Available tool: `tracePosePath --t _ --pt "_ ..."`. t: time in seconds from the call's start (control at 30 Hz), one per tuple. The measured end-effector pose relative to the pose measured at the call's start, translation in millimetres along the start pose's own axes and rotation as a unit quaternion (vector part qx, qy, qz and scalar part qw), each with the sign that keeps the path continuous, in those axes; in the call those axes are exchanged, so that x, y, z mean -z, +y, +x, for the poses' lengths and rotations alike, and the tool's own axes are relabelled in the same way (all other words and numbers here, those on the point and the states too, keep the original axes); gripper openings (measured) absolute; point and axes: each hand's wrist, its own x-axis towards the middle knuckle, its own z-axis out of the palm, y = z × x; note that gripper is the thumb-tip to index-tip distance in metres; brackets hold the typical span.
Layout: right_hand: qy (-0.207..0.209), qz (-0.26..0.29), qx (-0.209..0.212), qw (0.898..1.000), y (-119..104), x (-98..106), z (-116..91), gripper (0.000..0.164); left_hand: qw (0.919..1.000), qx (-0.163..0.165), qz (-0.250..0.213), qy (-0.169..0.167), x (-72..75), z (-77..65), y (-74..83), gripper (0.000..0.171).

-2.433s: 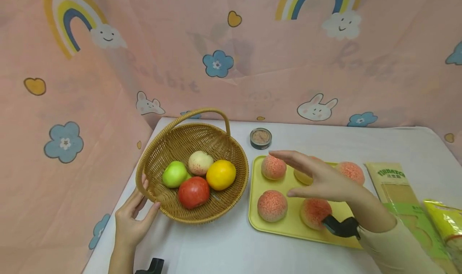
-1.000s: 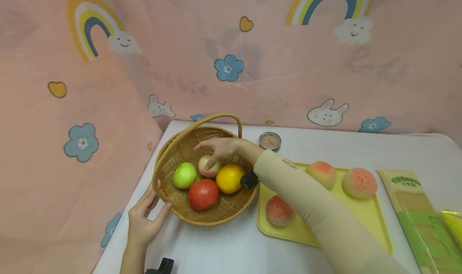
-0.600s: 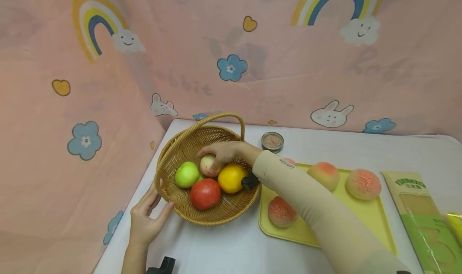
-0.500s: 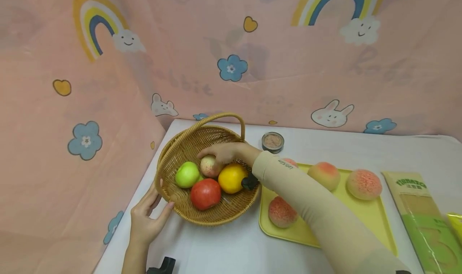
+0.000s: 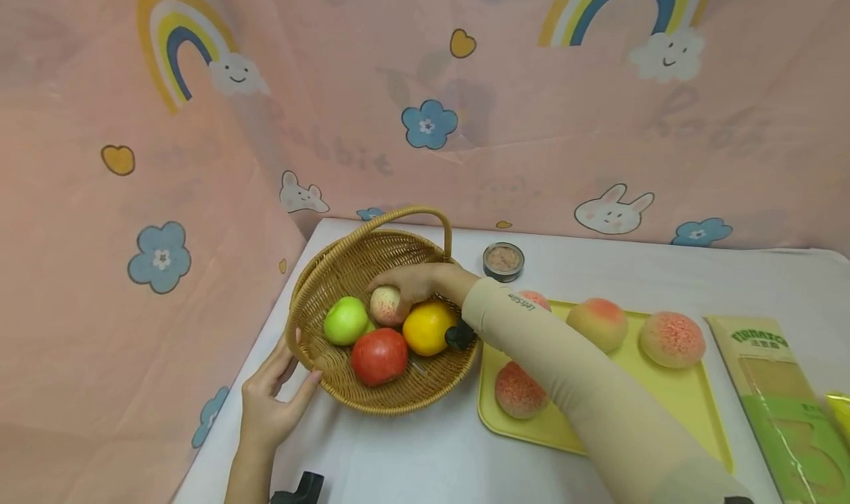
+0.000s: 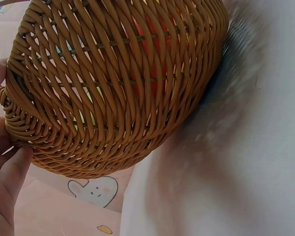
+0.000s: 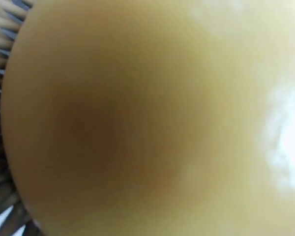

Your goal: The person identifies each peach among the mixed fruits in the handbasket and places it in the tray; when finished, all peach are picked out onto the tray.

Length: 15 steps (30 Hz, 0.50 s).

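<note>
A brown wicker basket (image 5: 364, 406) with an arched handle stands tilted on the left of the table. My left hand (image 5: 271, 402) pinches its left rim where the handle joins, the thumb in front; the left wrist view shows those fingertips against the woven basket (image 6: 113, 88). Reaching inside, my right hand (image 5: 420, 279) curls its fingers and thumb round a pale, red-speckled peach (image 5: 384, 305), partly hiding it. Around it lie a green apple (image 5: 345, 321), a round red fruit (image 5: 379, 356) and a yellow fruit (image 5: 427, 328). The yellow fruit (image 7: 137, 73), blurred, fills the right wrist view.
To the right, a yellow tray (image 5: 671, 408) holds several peaches (image 5: 673, 339), partly behind my right sleeve (image 5: 564, 371). A small round tin (image 5: 502, 260) stands behind it. A green-and-tan packet (image 5: 777, 386) lies at the far right. Pink cloth (image 5: 518, 120) hangs behind the table.
My right hand has swung left from above the tray into the basket and closed round the peach there. The left hand keeps its grip on the rim. The head view has shifted slightly.
</note>
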Motion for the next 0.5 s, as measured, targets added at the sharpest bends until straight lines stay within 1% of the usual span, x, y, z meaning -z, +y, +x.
tracePosePath --t 0.13,0.2,0.3,0.37,0.43,0.5 --pt "0.03 -0.034 0.01 0.999 -2 2 -2 0.061 0.9998 -0.015 0.011 0.007 -0.7 1.0 1.5 0.072" --pt "0.045 -0.046 0.014 0.998 -3 3 -3 0.058 0.9996 -0.024 0.013 0.01 -1.3 3.4 6.6 0.069" --pt "0.063 -0.059 0.013 0.996 -6 5 -3 0.061 0.9993 -0.032 0.011 0.013 -2.3 8.5 18.0 0.066" --pt "0.073 -0.061 0.01 0.995 -9 7 -5 0.064 0.9993 -0.035 0.008 0.013 -2.4 9.8 21.1 0.065" --pt "0.082 -0.061 0.006 0.995 -12 9 -7 0.066 0.9993 -0.036 0.005 0.012 -2.0 8.2 16.3 0.067" --pt "0.091 -0.052 0.009 0.994 -16 12 -9 0.063 0.9995 -0.031 0.003 0.01 -1.3 4.7 8.1 0.068"
